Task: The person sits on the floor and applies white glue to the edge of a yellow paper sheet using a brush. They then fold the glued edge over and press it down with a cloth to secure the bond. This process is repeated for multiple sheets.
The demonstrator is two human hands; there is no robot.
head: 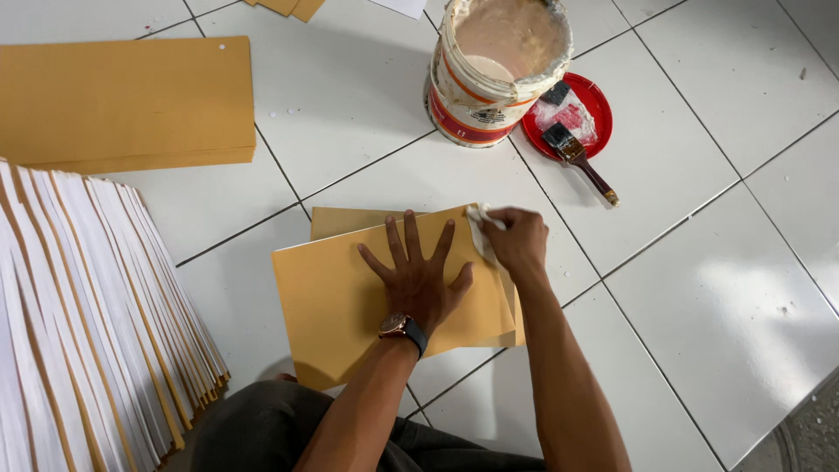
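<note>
The left hand (419,275) is laid flat with all fingers spread wide on a brown envelope (341,297), which is pressed down against the white tiled floor (699,288). Nothing is gripped by it; a watch (400,328) is worn at its wrist. The right hand (517,240) is closed around a small white cloth (482,229), which is held at the envelope's edge, at about two o'clock from the left hand and just beside it. A second brown envelope (350,218) is seen partly under the first, showing at twelve o'clock from the left hand.

At one o'clock from the hands, well apart, a paint-smeared bucket (494,70) of pale paste is stood on the floor. A red lid (596,109) lies touching it on its three o'clock side, and a brush (577,157) is rested on the lid, its handle reaching onto the tiles. At ten o'clock a neat stack of brown envelopes (127,100) is placed, and at nine o'clock a fanned row of envelopes (87,315) is spread.
</note>
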